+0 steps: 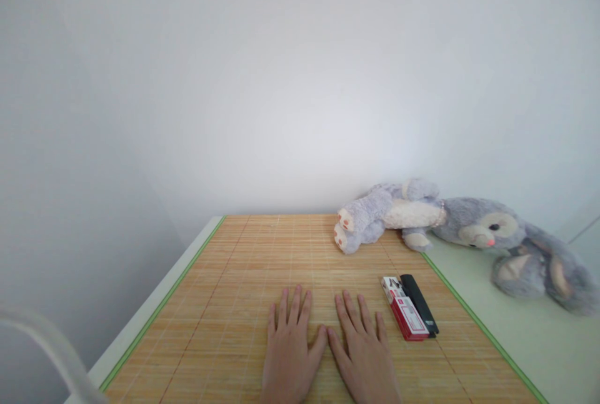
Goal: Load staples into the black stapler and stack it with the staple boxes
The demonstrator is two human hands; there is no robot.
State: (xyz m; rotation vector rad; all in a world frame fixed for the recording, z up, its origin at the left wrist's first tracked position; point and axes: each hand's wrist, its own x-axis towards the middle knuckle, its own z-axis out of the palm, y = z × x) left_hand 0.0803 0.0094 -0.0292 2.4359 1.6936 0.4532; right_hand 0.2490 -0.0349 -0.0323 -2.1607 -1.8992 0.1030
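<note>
My left hand (pixel 289 348) and my right hand (pixel 363 351) lie flat, palms down, side by side on a bamboo mat (pixel 225 304), thumbs almost touching. The fingers of both are stretched out and hold nothing. Just right of my right hand lies a red and white card box (pixel 404 315) with a slim black object (pixel 419 311) alongside it. A grey plush rabbit (pixel 440 222) lies on its side at the mat's far right corner, its feet pointing left.
The mat has a green border (pixel 164 301) and covers a pale table (pixel 515 329) set against a white wall (pixel 300 79). A blurred pale strap (pixel 51 344) crosses the lower left corner.
</note>
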